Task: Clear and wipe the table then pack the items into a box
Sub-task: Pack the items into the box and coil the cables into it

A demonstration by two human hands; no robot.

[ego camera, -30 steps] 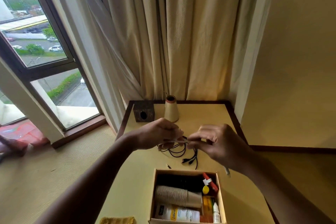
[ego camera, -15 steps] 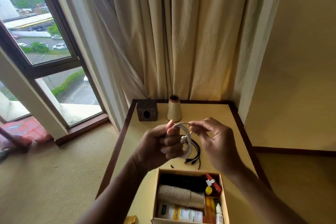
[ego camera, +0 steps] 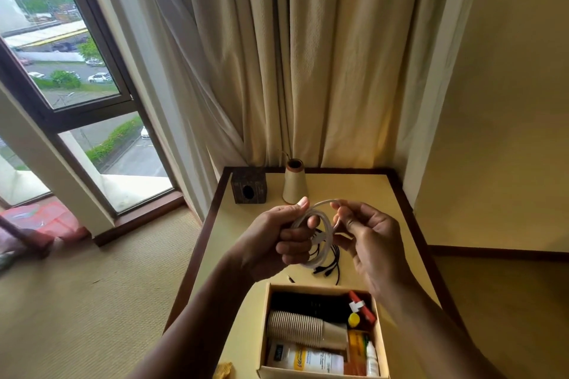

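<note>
a: what is held, and where?
b: one coiled white cable [ego camera: 320, 234] is gripped above the counter [ego camera: 363, 194] by two hands; left hand [ego camera: 274, 243] fingers clamped round it, right hand [ego camera: 369, 237] fingers pinching its loop.
a: what else is counted?
b: one black cable [ego camera: 331, 264] behind one box [ego camera: 323, 288].

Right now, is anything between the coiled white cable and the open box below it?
Nothing visible blocks the way: the white cable, held by the left hand and right hand, hangs above the table, and the box is open, though nearly full.
</note>
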